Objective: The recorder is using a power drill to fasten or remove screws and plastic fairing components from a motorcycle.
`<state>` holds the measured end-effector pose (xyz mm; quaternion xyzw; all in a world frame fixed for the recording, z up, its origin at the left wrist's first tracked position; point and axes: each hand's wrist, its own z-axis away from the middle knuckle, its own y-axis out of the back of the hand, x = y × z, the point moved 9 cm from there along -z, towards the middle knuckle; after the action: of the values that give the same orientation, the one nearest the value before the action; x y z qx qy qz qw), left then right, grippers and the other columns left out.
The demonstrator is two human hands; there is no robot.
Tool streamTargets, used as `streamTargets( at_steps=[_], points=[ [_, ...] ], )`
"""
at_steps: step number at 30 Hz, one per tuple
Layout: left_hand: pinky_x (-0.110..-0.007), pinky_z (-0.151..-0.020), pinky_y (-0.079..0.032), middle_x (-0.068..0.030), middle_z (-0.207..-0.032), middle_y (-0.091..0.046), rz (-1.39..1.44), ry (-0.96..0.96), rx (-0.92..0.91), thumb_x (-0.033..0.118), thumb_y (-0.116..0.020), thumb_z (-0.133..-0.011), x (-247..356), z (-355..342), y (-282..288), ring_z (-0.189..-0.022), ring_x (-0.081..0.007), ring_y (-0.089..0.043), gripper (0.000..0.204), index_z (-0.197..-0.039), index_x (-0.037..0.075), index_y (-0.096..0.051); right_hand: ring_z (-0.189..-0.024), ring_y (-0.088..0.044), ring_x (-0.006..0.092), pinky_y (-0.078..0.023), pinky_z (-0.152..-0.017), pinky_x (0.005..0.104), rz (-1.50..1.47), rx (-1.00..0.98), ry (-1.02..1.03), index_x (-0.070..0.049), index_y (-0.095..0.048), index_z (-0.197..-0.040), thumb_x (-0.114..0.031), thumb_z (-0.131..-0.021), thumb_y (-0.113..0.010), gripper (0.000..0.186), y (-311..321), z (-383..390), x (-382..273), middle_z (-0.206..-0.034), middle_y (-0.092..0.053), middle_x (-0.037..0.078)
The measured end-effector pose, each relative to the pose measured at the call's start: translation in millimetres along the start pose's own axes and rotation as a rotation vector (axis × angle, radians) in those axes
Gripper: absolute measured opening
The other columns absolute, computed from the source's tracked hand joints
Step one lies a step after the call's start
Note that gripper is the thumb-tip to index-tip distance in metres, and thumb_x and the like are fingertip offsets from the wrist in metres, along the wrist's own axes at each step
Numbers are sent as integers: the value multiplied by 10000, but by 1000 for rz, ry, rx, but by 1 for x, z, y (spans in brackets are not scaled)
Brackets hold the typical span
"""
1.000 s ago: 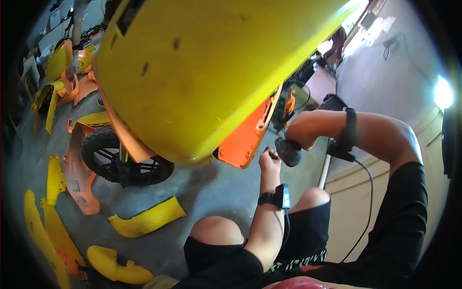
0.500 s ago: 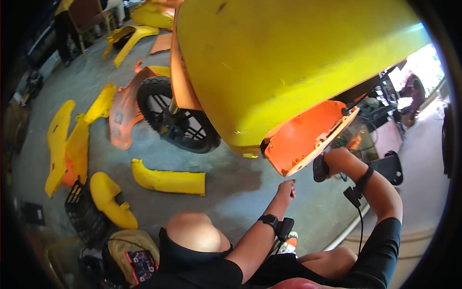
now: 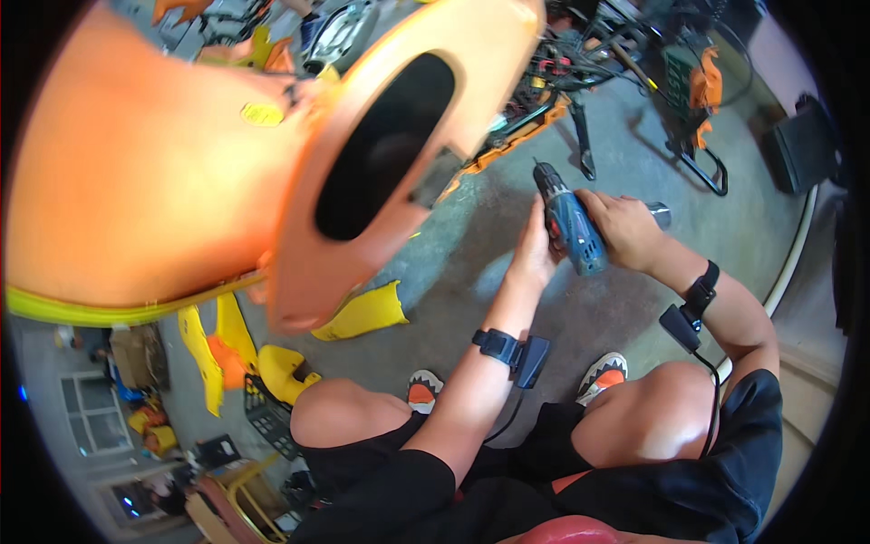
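Note:
A blue and black cordless drill [image 3: 571, 222] is held out in front of me, its chuck pointing away and slightly left. My right hand [image 3: 625, 233] wraps round its handle, and the handle's grey end pokes out beyond the fingers. Against the drill's left side, near a red switch, lies my left hand [image 3: 536, 247], gripping the body; some of its fingers are hidden underneath. A large orange body panel [image 3: 181, 181] with a yellow edge and a dark oval opening fills the upper left, apart from both hands.
Beyond the drill is a stripped vehicle frame [image 3: 553, 82] with exposed wiring and a stand. Yellow panels [image 3: 367, 313] lie on the floor to the left. A black box [image 3: 802, 145] stands at the right, near a pale pipe [image 3: 797, 245] along the wall.
The view has turned, and the big panel now shows its orange side. My left hand, closed and apart before, has come to the drill. The drill in my right hand is now plainly visible.

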<state>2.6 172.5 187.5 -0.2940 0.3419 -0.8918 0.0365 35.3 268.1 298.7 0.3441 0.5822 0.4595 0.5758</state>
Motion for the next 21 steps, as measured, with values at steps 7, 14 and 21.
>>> streamTargets(
  at_steps=[7, 14, 21],
  points=[
    [-303, -617, -524, -54, -938, -641, -419, -139, 27, 559, -372, -974, 13, -5, -20, -774, -145, -643, 522, -1132, 92, -546, -960, -604, 397, -484, -804, 472, -409, 378, -71, -46, -402, -1323, -133, -704, -665, 678, -23, 27, 31, -1098, -607, 199],
    [-328, -846, -502, -58, -1086, -631, -514, -103, 96, 503, -373, -989, 7, -9, -11, -992, -169, -618, 487, -1212, 101, -533, -952, -628, 338, -503, -812, 405, -920, 550, -130, -55, -476, -1267, -168, -724, -721, 605, -57, 39, 35, -1063, -631, 161],
    [-273, -518, -310, 33, -633, -323, -263, -140, 32, 432, -359, -1002, -16, -38, -25, -605, -102, -423, 457, -1162, 34, -517, -720, -593, 127, -486, -679, 277, -1762, 479, -181, -4, -601, -956, -8, -768, -593, 188, -76, 44, 66, -808, -622, 51]
  ],
)
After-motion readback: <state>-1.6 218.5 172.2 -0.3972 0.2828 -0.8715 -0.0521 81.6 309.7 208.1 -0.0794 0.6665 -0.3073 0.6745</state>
